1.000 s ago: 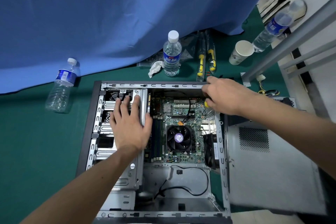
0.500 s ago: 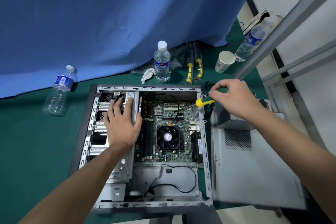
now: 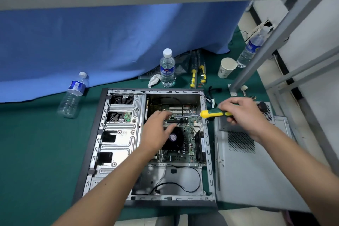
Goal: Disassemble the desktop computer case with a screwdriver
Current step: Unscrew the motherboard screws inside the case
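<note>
Open computer case (image 3: pixel 95 145) on green worktop (image 3: pixel 36 152): motherboard (image 3: pixel 189 134), CPU fan (image 3: pixel 174 138) inside. Left hand (image 3: pixel 156 132) relaxed, fingers loose above the board; right hand (image 3: pixel 242 113) grips screwdriver (image 3: pixel 214 114).

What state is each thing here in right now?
Computer case: lying flat, open, insides exposed.
Side panel: off, lying beside the case.
Screwdriver: held, tip over the motherboard.
Right hand: grips the screwdriver.
Left hand: relaxed, over the motherboard.
Middle bottle: upright, capped.
Left bottle: lying down.
Paper cup: tipped over.
</note>
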`<state>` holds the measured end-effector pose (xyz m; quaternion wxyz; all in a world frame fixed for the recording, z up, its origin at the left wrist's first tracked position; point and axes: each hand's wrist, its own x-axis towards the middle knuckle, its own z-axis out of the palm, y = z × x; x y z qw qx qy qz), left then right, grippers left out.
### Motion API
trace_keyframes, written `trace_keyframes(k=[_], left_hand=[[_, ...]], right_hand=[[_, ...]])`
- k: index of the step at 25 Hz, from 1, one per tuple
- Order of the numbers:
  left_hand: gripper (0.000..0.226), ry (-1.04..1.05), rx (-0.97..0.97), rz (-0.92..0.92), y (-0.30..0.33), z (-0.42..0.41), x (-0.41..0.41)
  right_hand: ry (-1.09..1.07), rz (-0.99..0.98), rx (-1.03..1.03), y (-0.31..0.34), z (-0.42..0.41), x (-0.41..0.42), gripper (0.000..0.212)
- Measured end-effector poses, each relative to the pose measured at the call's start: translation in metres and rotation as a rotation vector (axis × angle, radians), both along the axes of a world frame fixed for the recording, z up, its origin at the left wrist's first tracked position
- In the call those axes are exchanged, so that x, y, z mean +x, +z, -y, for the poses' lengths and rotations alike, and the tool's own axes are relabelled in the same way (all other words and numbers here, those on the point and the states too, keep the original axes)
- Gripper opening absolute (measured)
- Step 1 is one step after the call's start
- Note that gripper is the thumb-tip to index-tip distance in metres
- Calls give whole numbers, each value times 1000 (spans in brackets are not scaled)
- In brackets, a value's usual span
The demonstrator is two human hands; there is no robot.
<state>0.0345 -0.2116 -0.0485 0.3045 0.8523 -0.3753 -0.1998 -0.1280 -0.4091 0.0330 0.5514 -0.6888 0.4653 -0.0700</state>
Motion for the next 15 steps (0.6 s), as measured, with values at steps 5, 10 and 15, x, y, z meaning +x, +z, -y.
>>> trace_keyframes(k=[5,10,15], left_hand=[[14,129,-64,-140,-1,-8,-12],[28,285,-163,-836,2,-26,-27],[44,255,-131,-1181,9,-26,-49]], right_hand=[[-89,27,144,-12,-10,-23,11],[-267,166,813,-23,-42,-57,27],[-56,90,678,-30,-94,-39,22]])
